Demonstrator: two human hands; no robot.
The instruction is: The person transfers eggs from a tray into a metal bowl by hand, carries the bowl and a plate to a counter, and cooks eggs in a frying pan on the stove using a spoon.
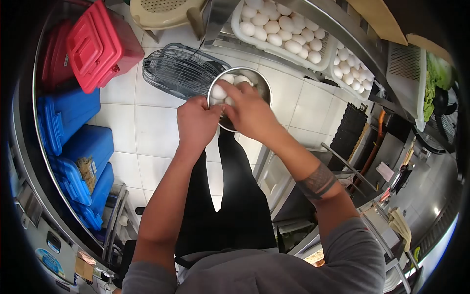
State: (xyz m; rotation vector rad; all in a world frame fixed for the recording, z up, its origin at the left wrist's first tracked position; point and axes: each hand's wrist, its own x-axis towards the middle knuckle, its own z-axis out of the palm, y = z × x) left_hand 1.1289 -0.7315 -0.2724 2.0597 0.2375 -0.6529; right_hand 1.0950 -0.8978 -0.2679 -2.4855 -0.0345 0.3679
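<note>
A round metal bowl (267, 87) with several white eggs (219, 92) in it is held out in front of my body. My left hand (198, 120) is closed on the bowl's left rim. Over the bowl's right side, my right hand (249, 110) reaches in, its fingers bent on the eggs; whether one is gripped is hard to tell. Part of the bowl's inside is hidden by my hands.
Trays of white eggs (293, 46) stand on a metal shelf at the upper right. A dark fan (178, 68) lies behind the bowl, near a beige stool (169, 17). Red (105, 49) and blue bins (85, 157) line the left. Metal racks stand at the right.
</note>
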